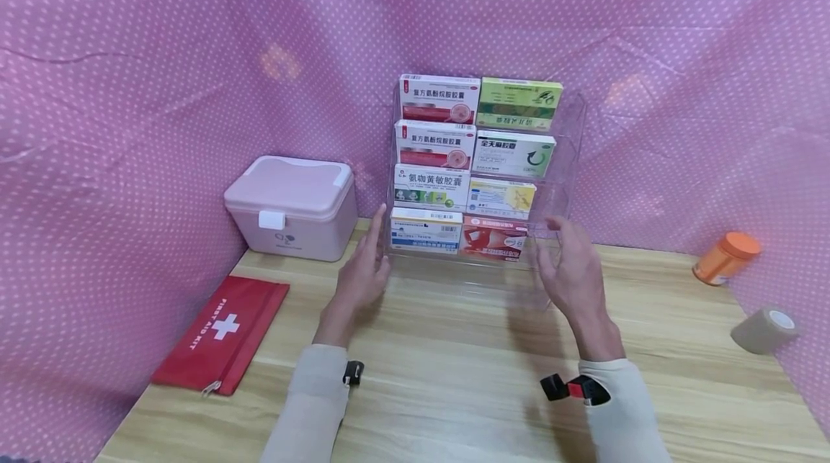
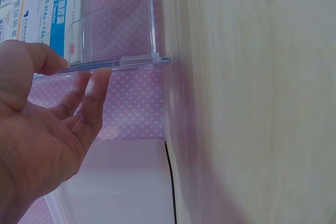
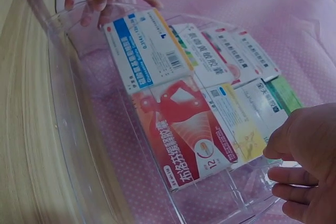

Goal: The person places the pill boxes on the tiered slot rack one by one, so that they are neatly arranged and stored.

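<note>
A clear, glossy plastic rack point(image 1: 564, 160) is showing printed cardboard boxes point(image 1: 447, 142) at the back edge of the pale matt wood-grain table point(image 1: 467, 376), with a smooth pink plastic case point(image 1: 292, 207) and a red cloth pouch point(image 1: 223, 333) lying toward its left edge.

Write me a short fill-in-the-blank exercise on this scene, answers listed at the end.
1. The two hands, left hand and right hand, flank a clear ____ rack of medicine boxes.
2. The storage box with a latch is ____ in colour.
3. The white cross is printed on the ____ pouch.
4. The bottle lying by the right wall has an ____ cap.

Missing words: plastic; pink; red; orange
</note>
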{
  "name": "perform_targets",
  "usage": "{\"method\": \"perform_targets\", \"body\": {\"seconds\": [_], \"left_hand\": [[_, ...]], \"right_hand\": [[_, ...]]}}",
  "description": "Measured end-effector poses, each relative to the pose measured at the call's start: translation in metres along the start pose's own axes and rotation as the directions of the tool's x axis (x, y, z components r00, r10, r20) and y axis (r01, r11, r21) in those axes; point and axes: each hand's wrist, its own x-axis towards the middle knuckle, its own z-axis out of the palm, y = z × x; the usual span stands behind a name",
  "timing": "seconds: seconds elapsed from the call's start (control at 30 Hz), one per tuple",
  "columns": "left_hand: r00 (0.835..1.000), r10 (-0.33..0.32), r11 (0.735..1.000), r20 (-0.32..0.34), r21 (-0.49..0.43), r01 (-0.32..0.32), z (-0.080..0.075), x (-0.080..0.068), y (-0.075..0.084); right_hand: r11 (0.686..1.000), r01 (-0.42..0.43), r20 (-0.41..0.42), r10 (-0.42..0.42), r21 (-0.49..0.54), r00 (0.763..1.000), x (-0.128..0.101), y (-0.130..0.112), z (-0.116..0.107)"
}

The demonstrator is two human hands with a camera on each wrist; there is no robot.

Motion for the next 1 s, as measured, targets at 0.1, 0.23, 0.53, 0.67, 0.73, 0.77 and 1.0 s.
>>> {"method": "perform_targets", "body": {"seconds": [0.1,0.23,0.53,0.67,0.73,0.77,1.0], "left_hand": [[1.000,0.008,1.000,-0.008,-0.001,-0.008,0.000,0.001,0.000],[1.000,0.011,1.000,-0.014,-0.002,-0.011,0.002,0.000,0.001],[0.999,0.020,0.999,-0.030,0.044,-0.019,0.007,0.003,0.008],[1.000,0.013,0.999,-0.020,0.047,-0.012,0.006,0.004,0.008],[1.000,0.009,0.999,-0.014,0.045,-0.009,0.006,0.005,0.007],[1.000,0.010,0.999,-0.012,0.044,-0.010,0.005,0.005,0.007],[1.000,-0.021,0.998,-0.017,0.056,0.022,-0.013,-0.001,0.014]], "right_hand": [[1.000,0.003,-0.009,-0.003,0.009,1.000,0.001,0.001,-0.002],[1.000,-0.013,0.009,0.013,0.015,1.000,0.000,0.001,-0.005],[0.999,-0.038,0.019,0.038,-0.007,0.999,-0.004,0.010,-0.021],[0.998,-0.057,0.026,0.057,-0.016,0.998,-0.010,0.014,-0.027],[0.998,-0.060,0.020,0.061,-0.020,0.998,-0.012,0.017,-0.030],[0.998,-0.058,0.014,0.058,-0.022,0.998,-0.014,0.019,-0.030],[0.998,-0.024,0.012,0.024,-0.057,1.000,-0.022,0.029,-0.038]]}}
